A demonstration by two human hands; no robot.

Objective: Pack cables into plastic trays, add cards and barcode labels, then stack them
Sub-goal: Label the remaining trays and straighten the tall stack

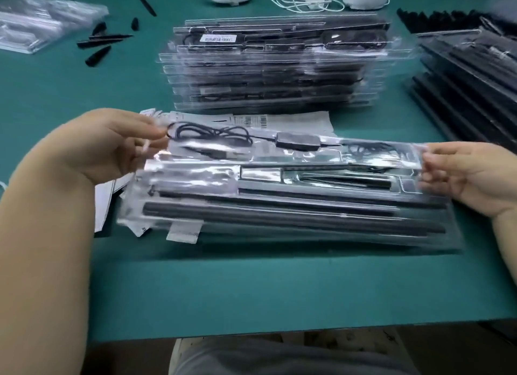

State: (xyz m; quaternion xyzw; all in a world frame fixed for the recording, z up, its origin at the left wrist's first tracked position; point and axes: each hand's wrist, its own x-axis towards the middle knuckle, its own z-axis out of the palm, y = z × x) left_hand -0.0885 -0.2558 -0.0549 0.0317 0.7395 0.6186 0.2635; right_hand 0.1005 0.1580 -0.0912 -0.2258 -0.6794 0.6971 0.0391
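The left hand's fingers [152, 135] are curling over the far left corner of the clear plastic tray [279, 204], thumb and fingertips pinching its rim beside the coiled black cable [209, 132]. The right hand's fingertips [432, 158] are pinching the tray's right edge in the same way, though motion blur is hiding exactly how the fingers lie. Left hand [112, 145] and right hand [472, 176] are holding the tray by its two ends, near the person, and it is lying over white barcode sheets [279, 121] on the green table [251, 290]. Black rods [279, 220] are lying lengthwise in its near channels. Just beyond, a stack of filled trays [274, 67] is standing. Open green surface is running between the tray and the table's near edge.
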